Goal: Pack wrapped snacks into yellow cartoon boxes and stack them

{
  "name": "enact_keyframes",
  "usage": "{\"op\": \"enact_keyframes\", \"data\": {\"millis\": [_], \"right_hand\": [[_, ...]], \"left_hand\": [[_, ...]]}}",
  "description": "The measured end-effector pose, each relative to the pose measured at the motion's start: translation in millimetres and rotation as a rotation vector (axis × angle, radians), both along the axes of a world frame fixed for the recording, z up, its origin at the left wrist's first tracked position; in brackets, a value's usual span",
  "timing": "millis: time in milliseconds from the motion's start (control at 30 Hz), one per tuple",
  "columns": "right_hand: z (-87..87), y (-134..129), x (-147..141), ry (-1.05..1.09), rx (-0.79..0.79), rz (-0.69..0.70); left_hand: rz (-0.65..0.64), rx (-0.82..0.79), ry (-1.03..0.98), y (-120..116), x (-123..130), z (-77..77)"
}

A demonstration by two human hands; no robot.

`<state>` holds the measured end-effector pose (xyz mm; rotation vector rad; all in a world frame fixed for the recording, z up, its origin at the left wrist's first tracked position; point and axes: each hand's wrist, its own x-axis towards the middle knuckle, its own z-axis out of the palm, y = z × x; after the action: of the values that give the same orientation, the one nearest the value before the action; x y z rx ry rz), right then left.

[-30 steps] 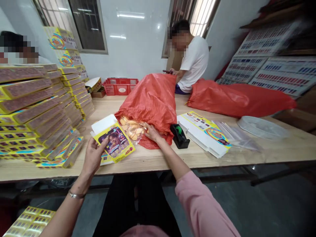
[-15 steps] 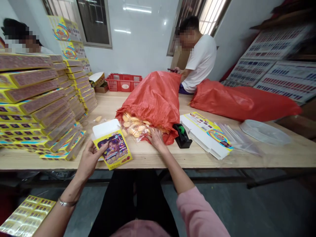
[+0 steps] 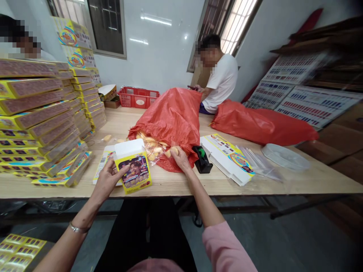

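Observation:
My left hand (image 3: pixel 108 176) grips a small yellow carton (image 3: pixel 136 174) with a printed picture on its front, thumb across that face. Its white top flap stands up. Close to the mouth of a red woven sack (image 3: pixel 172 117), my right hand (image 3: pixel 181 159) pinches a clear-wrapped pale yellow piece (image 3: pixel 171 152). Similar wrapped yellow pieces (image 3: pixel 153 148) spill from the sack onto the table. Another flat carton (image 3: pixel 102 165) lies partly hidden behind my left hand.
A black tape dispenser (image 3: pixel 203 160) and flattened printed cardboard (image 3: pixel 227 158) lie right of the sack. Stacked yellow boxes (image 3: pixel 48 124) rise at left. Beyond are a red basket (image 3: pixel 138 97), a second red sack (image 3: pixel 261 121), a clear plastic tray (image 3: pixel 285 156) and a seated person (image 3: pixel 222 81).
My right hand has closed on a wrapped yellow piece and raised it slightly from the pile. The carton in my left hand is more upright. The whole view has shifted a little.

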<state>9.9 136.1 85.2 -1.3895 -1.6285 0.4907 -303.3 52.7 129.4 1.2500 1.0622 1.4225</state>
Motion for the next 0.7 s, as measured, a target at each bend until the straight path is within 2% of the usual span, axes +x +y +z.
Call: {"op": "enact_keyframes", "data": {"millis": [200, 333, 433, 533, 700], "right_hand": [[8.8, 38.3, -43.3, -0.198, -0.032, 0.180], [7.0, 51.1, -56.1, -0.238, -0.087, 0.121], [10.4, 42.6, -42.6, -0.240, -0.129, -0.020], [17.7, 23.2, -18.0, -0.240, -0.153, -0.124], [33.2, -12.9, 7.6, -0.310, -0.139, -0.166]], "left_hand": [[-0.071, -0.013, 0.022, -2.7, 11.4, 4.4], [-0.076, -0.004, 0.052, -3.2, 6.0, 1.9], [-0.064, -0.006, 0.095, -3.8, -1.8, -0.1], [-0.049, 0.002, 0.142, -1.9, -2.3, 0.7], [-0.117, 0.070, 0.224, 9.2, 23.4, 8.8]]}}
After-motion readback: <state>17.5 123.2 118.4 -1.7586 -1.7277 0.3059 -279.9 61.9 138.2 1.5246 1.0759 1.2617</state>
